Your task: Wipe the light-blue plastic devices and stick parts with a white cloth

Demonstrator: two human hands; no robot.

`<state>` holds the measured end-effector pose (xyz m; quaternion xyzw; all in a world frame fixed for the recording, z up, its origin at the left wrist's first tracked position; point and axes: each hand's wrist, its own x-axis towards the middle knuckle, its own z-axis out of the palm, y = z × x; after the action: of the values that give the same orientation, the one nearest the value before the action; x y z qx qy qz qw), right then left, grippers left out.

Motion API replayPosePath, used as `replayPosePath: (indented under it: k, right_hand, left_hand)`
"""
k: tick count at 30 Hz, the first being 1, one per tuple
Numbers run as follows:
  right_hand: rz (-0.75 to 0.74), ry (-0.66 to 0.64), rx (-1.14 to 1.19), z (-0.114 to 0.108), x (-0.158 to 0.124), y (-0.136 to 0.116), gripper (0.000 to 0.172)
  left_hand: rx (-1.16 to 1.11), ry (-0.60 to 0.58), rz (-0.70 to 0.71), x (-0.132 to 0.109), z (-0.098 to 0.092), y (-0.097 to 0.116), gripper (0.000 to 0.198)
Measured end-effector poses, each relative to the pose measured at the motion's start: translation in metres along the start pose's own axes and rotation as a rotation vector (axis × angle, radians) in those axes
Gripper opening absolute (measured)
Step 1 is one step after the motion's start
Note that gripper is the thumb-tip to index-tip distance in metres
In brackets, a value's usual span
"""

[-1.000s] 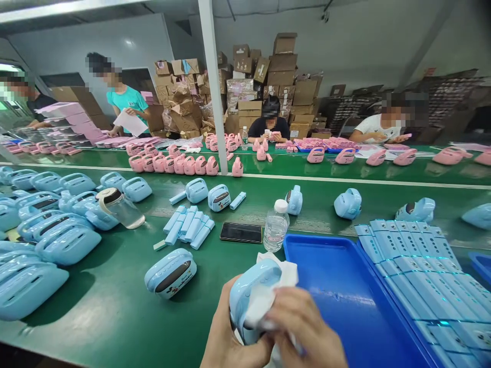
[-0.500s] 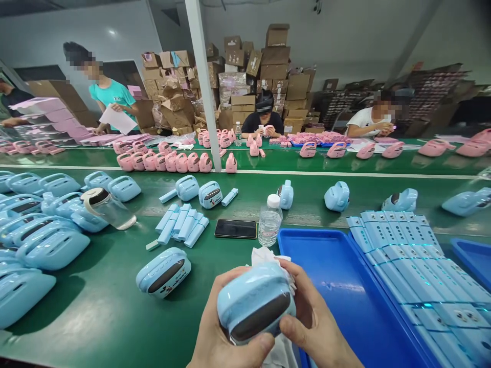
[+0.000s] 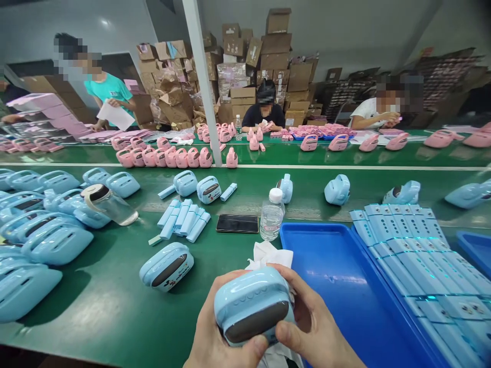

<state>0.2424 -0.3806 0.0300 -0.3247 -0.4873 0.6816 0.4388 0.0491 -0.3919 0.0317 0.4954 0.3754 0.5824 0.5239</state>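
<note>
Two bare hands hold one glossy light-blue case (image 3: 251, 301): the left hand (image 3: 207, 327) and the right hand (image 3: 316, 327) pinch it between them. Both thumbs press its lower front, and the other fingers curl round its ends and back, where the tips are hidden. White tissue (image 3: 270, 254) bunches behind and below the case; whether the right fingers also grip it cannot be told.

The case sits above the middle of the tabletop's (image 3: 99, 322) near edge, tilted so its dark oval window faces the wearer. The step in hand appears to be wiping or checking this case; the next move seems to call for a firm two-sided hold while it is turned, since the smooth shell could slip.

Just right is a blue tray (image 3: 341, 296), with rows of light-blue panels (image 3: 414, 255) beyond it. To the left stands a second case (image 3: 166, 267); behind it lie pale-blue strips (image 3: 184, 217), a phone (image 3: 237, 223) and an upright water bottle (image 3: 271, 220). More blue cases (image 3: 57, 245) crowd the tabletop's left edge.
</note>
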Motion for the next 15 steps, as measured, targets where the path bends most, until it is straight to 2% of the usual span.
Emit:
replayPosePath:
  k: [3, 5, 7, 11, 13, 15]
  right_hand:
    - [0.033, -0.013, 0.05, -0.002, -0.004, -0.001, 0.085]
    - [0.024, 0.011, 0.037, -0.001, -0.005, -0.003, 0.082]
    - [-0.009, 0.036, -0.013, 0.001, -0.003, -0.005, 0.077]
    - [0.001, 0.051, -0.09, 0.004, 0.005, -0.003, 0.067]
    - [0.024, 0.053, -0.062, 0.002, 0.007, -0.001, 0.068]
    - [0.056, 0.136, 0.037, -0.004, 0.008, 0.001, 0.065]
  left_hand:
    - [-0.045, -0.081, 0.07, 0.0, -0.003, -0.001, 0.07]
    - [-0.068, -0.114, 0.091, 0.0, -0.002, 0.001, 0.069]
    - [-0.06, -0.095, 0.075, 0.0, 0.001, 0.003, 0.064]
    - [-0.038, 0.018, -0.074, 0.003, 0.008, 0.008, 0.056]
    - [-0.069, 0.03, -0.157, 0.005, 0.008, 0.011, 0.058]
    - [-0.104, 0.061, -0.212, 0.007, 0.005, 0.012, 0.061]
